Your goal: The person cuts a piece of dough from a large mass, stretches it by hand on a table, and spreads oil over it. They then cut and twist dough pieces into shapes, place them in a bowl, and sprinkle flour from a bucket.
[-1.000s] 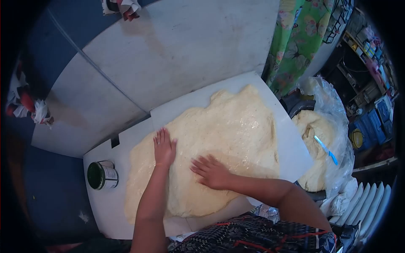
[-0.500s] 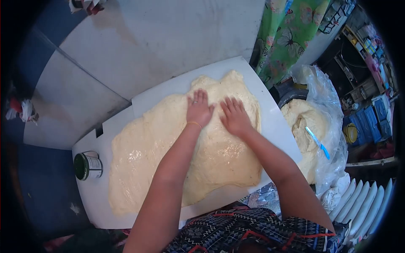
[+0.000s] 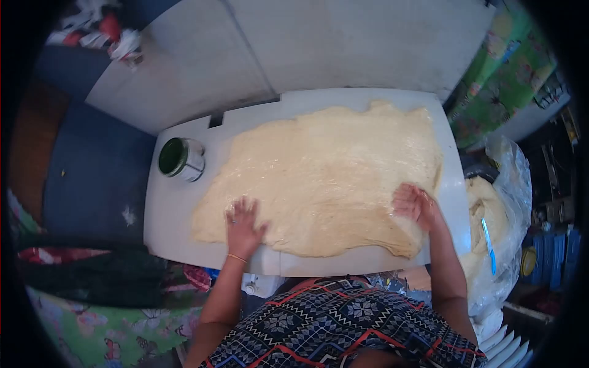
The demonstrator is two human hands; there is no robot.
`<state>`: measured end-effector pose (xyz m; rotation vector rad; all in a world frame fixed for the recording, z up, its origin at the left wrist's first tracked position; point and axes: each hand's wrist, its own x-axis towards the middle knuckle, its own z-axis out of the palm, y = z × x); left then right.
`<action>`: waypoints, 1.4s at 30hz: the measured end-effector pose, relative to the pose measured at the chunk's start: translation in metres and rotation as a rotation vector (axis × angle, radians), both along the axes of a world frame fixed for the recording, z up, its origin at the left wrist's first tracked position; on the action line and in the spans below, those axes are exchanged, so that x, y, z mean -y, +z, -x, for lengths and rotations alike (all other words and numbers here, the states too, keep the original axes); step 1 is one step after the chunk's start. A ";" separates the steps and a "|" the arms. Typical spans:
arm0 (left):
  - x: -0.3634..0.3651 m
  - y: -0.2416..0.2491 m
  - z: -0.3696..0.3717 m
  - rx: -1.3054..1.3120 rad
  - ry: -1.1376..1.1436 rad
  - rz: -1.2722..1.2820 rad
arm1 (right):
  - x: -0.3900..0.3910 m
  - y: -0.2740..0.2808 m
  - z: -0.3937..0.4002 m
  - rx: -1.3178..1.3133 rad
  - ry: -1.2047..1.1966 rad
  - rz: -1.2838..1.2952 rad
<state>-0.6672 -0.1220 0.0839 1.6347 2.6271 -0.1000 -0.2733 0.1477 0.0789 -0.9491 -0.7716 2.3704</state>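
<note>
A wide, flat sheet of pale, shiny dough (image 3: 325,172) covers much of the white table (image 3: 165,239). My left hand (image 3: 244,230) rests on the dough's near left part, fingers spread, with a ring and a thin wrist band. At the dough's right side is my right hand (image 3: 417,205), blurred, its fingers extended and nothing held in it. The dough's near right edge looks slightly folded below that hand. A labelled container (image 3: 181,159) with a dark green inside stands on the table left of the dough.
Right of the table, more dough (image 3: 488,202) sits with a plastic bag (image 3: 515,184) around it, and a blue-handled knife (image 3: 489,245) lies on top. A wall panel (image 3: 343,43) borders the table's far side. Green butterfly-print cloth (image 3: 503,80) hangs at the upper right.
The view has turned and shifted. My hands have moved from the dough's far part to its near left and right side, farther apart. The dough's near right edge lies differently.
</note>
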 end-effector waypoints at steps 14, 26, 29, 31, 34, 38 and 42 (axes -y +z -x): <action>0.100 -0.002 0.098 0.773 0.348 -0.726 | 0.199 -0.021 0.376 0.529 0.786 -1.769; 0.123 0.012 0.106 0.616 0.066 -0.499 | -0.030 -0.002 0.446 1.476 0.448 -1.631; 0.111 0.021 0.104 0.568 0.105 -0.549 | 0.009 -0.025 0.480 1.502 0.456 -1.647; 0.106 0.016 0.113 0.655 0.160 -0.627 | 0.077 -0.033 0.462 1.203 0.550 -1.810; 0.102 0.012 0.127 0.636 0.177 -0.675 | 0.143 -0.017 0.444 1.047 0.564 -1.848; 0.111 0.012 0.118 0.342 0.017 -0.375 | 0.105 0.011 0.491 1.252 0.520 -1.725; 0.135 0.002 0.106 0.298 -0.016 -0.221 | 0.136 -0.008 0.511 1.106 0.530 -1.749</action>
